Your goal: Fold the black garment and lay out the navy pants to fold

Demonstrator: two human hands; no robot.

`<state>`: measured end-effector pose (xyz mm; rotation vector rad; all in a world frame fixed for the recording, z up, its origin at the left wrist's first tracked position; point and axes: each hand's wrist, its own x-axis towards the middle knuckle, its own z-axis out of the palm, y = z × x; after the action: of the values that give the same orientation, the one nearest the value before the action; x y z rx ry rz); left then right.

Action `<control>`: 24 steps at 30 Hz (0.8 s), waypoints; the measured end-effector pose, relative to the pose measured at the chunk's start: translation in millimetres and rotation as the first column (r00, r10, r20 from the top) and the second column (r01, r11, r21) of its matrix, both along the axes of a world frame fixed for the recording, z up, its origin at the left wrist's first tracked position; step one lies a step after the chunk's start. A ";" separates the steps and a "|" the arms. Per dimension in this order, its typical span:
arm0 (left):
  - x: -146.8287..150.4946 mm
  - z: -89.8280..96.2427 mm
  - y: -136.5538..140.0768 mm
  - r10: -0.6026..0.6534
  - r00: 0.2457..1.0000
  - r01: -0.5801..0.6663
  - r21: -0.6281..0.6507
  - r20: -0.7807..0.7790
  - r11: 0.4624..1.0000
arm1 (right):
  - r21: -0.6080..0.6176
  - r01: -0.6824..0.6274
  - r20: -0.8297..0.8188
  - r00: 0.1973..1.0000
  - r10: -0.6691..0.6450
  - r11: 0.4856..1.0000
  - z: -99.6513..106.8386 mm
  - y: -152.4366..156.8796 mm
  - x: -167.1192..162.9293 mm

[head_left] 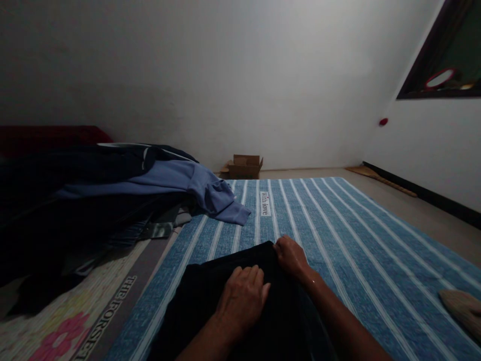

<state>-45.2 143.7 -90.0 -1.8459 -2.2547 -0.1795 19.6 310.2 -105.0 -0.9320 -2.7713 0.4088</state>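
Observation:
A black garment [225,265] lies spread on the blue striped bedspread [330,245] right in front of me; its exact kind is too dark to make out. My left hand [244,296] rests on top of it, palm down, with the fingers stretched out and the thumb apart. At the garment's far right corner, the fingers of my right hand [291,254] are closed on the cloth. The near part of the garment runs out of view at the bottom edge.
Dark clothes [75,200] and a light blue long-sleeved top [169,178] are heaped at the left, one sleeve reaching onto the bedspread. A cardboard box [246,166] stands beyond the far edge. A beige object [460,306] lies at the right edge.

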 end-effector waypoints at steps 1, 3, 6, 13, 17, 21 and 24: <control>0.6 0.8 0.0 0.001 1.000 0.000 -0.015 0.007 1.000 | 0.012 -0.021 0.007 1.000 0.021 1.000 4.7 -2.0 -0.2; 1.4 1.9 0.1 0.004 1.000 -0.003 -0.024 0.021 1.000 | 0.039 -0.074 0.018 0.997 0.074 0.996 15.7 -8.1 -2.6; 1.7 1.4 0.0 -0.010 1.000 0.011 -0.010 0.025 1.000 | 0.051 -0.197 0.045 0.980 0.194 0.979 31.8 -20.0 -11.7; 0.5 -3.9 -1.3 -0.022 0.999 0.023 -0.021 0.048 1.000 | -0.064 -0.446 0.175 0.875 0.450 0.893 45.0 -31.6 -40.3; 0.3 -5.2 -1.8 -0.026 0.999 0.026 0.001 0.043 1.000 | -0.113 -0.449 0.235 0.855 0.463 0.886 45.1 -27.5 -49.7; 1.9 -4.4 -2.4 0.005 0.998 -0.004 -0.013 0.061 1.000 | -0.155 -0.466 0.228 0.841 0.491 0.871 42.6 -22.8 -51.8; 3.4 -2.7 -3.1 0.031 0.998 -0.030 -0.010 0.062 0.999 | -0.152 -0.460 0.189 0.855 0.482 0.875 37.3 -20.3 -50.5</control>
<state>-41.8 140.7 -92.7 -1.8333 -2.3275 -0.2256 -30.9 289.8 -67.7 -0.3064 -3.2059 0.5510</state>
